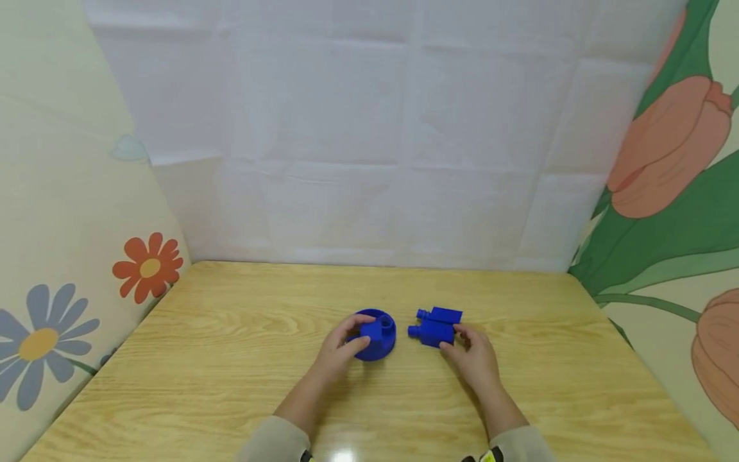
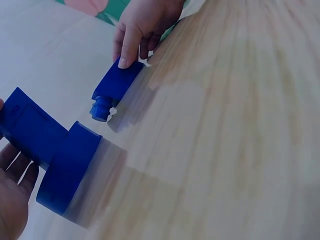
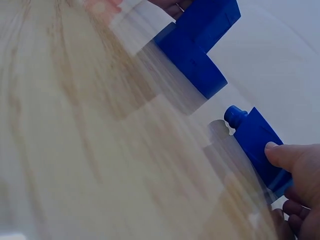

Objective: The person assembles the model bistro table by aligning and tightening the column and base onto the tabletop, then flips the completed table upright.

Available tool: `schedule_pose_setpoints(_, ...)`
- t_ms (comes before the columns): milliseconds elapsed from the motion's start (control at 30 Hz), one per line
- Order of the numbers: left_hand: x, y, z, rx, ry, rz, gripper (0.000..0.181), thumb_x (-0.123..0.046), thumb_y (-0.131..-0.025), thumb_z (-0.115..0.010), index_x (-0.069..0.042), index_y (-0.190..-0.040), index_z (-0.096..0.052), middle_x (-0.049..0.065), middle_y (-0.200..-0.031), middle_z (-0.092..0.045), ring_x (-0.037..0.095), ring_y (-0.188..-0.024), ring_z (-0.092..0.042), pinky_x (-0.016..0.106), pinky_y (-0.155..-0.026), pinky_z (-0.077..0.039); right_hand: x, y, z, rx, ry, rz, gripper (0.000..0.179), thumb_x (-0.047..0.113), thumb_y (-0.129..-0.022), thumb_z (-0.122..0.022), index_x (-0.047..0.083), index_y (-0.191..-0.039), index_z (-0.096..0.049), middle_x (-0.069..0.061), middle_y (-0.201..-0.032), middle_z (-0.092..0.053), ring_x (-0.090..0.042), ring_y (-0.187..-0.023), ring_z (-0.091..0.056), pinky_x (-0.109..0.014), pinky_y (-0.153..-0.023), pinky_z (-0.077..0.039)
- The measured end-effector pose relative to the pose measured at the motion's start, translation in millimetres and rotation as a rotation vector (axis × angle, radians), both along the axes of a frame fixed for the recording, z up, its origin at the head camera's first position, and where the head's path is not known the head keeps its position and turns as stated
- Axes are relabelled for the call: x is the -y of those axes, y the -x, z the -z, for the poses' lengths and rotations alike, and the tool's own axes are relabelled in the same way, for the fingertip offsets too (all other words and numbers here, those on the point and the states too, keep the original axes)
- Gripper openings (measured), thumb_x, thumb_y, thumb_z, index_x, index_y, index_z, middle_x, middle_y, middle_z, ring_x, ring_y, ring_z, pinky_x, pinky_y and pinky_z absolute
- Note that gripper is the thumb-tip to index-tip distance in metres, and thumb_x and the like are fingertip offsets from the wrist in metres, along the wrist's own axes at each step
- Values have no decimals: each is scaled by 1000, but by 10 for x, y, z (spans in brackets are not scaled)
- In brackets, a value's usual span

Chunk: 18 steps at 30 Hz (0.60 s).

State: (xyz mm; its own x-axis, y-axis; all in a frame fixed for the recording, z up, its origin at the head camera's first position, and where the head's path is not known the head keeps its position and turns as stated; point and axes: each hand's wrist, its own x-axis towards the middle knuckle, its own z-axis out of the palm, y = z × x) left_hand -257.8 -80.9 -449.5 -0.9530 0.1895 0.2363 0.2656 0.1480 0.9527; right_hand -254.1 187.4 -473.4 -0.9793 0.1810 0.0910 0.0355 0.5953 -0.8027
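A blue square-sided bottle [image 1: 371, 331] stands in a low round blue dish [image 1: 389, 345] near the table's middle, its round mouth facing up. My left hand [image 1: 335, 350] grips this bottle with the thumb on the near side and fingers on the far side. To the right, a blue bottle [image 1: 437, 332] with a ridged neck lies on its side, neck pointing left. My right hand [image 1: 476, 360] pinches its base end between thumb and fingers. Just behind it lies another blue bottle [image 1: 446, 315], neck also leftward.
The wooden table [image 1: 231, 346] extends around the blue pieces. A white sheet [image 1: 369, 160] hangs at its back edge. Flower-patterned cloth [image 1: 69, 212] borders the left side, and more tulip-patterned cloth [image 1: 664, 256] the right.
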Motion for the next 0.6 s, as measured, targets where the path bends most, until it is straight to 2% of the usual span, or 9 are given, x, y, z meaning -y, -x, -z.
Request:
schedule_pose_setpoints(133,28,10,28,-103,-38,18,37,2,-87,-56,11,-123,-59,29,-124,-57,2,-102,-55,18,-91,-45,12,7,-16,-10,17,1,44,23,-86,-75,2,-123,-61,-22,-123,-60,-35,-115,-56,-49,-101,-47)
schedule_pose_setpoints(233,27,13,52,-169,-32,-6,37,3,-87,-57,12,-123,-59,30,-121,-57,-2,-100,-53,15,-88,-45,19,9,-20,-7,20,2,44,22,-85,-76,1,-120,-61,-21,-122,-60,-35,-114,-56,-49,-100,-48)
schedule_pose_setpoints(333,-11,12,58,-166,15,-62,36,-2,-87,-64,6,-122,-63,25,-119,-60,4,-99,-53,19,-87,-46,26,10,-19,4,0,0,46,24,-85,-76,1,-122,-60,-21,-122,-61,-35,-113,-57,-49,-99,-48)
schedule_pose_setpoints(467,-92,-8,34,-96,108,-162,43,-16,-81,-79,-6,-121,-66,16,-122,-60,17,-101,-55,27,-87,-48,39,19,-19,0,-42,-8,50,26,-84,-77,0,-123,-60,-21,-119,-63,-35,-110,-59,-50,-96,-49)
schedule_pose_setpoints(600,-142,-30,28,-77,114,-214,46,-20,-80,-81,-8,-121,-67,15,-121,-59,24,-104,-56,33,-89,-48,63,32,-19,6,-90,-9,53,30,-82,-78,1,-123,-61,-20,-120,-65,-36,-111,-60,-53,-98,-45)
